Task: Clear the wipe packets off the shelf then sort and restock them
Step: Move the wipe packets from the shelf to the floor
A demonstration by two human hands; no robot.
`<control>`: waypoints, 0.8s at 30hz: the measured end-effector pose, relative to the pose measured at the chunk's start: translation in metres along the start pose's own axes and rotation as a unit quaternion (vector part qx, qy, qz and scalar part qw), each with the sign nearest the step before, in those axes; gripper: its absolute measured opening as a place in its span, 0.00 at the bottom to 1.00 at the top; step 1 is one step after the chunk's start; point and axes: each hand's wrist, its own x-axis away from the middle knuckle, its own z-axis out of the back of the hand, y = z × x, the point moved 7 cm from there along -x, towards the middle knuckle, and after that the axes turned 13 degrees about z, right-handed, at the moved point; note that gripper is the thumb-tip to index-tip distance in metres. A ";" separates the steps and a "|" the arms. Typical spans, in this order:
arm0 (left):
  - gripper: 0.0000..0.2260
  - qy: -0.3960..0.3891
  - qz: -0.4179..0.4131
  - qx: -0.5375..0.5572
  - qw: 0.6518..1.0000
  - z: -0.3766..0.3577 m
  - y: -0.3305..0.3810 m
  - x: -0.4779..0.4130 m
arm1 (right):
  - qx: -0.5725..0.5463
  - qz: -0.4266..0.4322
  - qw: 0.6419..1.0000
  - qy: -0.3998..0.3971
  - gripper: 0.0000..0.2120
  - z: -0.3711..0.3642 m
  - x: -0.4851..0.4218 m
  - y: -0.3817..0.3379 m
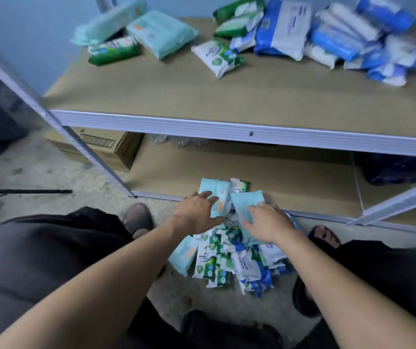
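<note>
Left hand (197,216) grips the left pack (213,191), right hand (270,226) the right pack (246,206), both atop the pile (217,260), lengthwise toward the shelf (252,133).

Both hands are down at the pile (229,260) on the floor, by the low shelf (277,177). Left hand (197,215) grips a teal pack (214,191), right hand (268,224) grips a second teal pack (246,204) just beside it. Upper shelf (202,96) has teal packs (160,34) far left, green packs (237,16) mid, blue packs (353,39) right.
</note>
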 end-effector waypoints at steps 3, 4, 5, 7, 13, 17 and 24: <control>0.32 0.042 -0.013 -0.008 0.999 0.030 -0.006 0.022 | 0.026 0.042 0.998 0.047 0.24 0.040 0.021 -0.027; 0.32 0.058 -0.020 -0.007 0.998 0.041 -0.008 0.029 | 0.023 0.055 0.996 0.064 0.22 0.054 0.029 -0.036; 0.31 0.076 -0.026 -0.004 0.997 0.052 -0.009 0.038 | 0.015 0.070 0.994 0.083 0.21 0.068 0.036 -0.045; 0.31 0.117 -0.034 -0.002 0.992 0.077 -0.013 0.052 | 0.010 0.101 0.986 0.130 0.20 0.099 0.050 -0.063; 0.29 0.237 -0.046 0.001 0.971 0.157 -0.030 0.081 | 0.024 0.150 0.960 0.235 0.21 0.192 0.082 -0.101; 0.32 0.299 -0.037 -0.015 0.953 0.205 -0.050 0.087 | 0.044 0.167 0.952 0.254 0.22 0.234 0.079 -0.112; 0.28 0.348 0.030 -0.004 0.937 0.259 -0.098 0.061 | 0.055 0.158 0.942 0.289 0.25 0.279 0.039 -0.113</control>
